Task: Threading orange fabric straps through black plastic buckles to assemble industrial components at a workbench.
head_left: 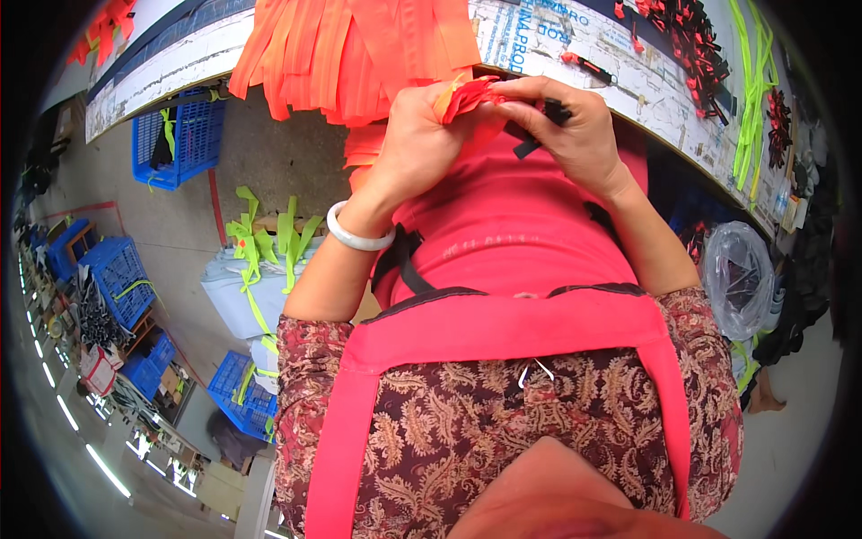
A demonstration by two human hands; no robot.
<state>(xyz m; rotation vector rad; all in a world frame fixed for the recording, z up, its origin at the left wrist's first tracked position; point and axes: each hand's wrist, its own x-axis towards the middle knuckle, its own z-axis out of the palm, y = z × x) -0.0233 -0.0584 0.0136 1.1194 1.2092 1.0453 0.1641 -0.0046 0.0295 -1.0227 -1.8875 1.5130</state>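
Observation:
Close to the table edge, in front of my body, both hands meet over a folded orange-red strap (467,97). My left hand (417,144) is closed around it, its fingers partly hidden by the folds. From the other side my right hand (575,126) pinches the same piece between thumb and fingertips. A short black strap (532,144) with a dark part at its upper end sticks out by the right fingers; how it joins the orange-red strap I cannot tell. Just beyond the left hand, a thick layer of orange straps (359,54) hangs over the table edge.
On the white, worn tabletop (664,117) at the right lie black-and-red buckle pieces (687,45) and yellow-green straps (754,90). A blue crate (199,135) stands on the floor at left, near a pale bundle (238,278) with yellow-green straps. A clear plastic bag (738,269) is at right.

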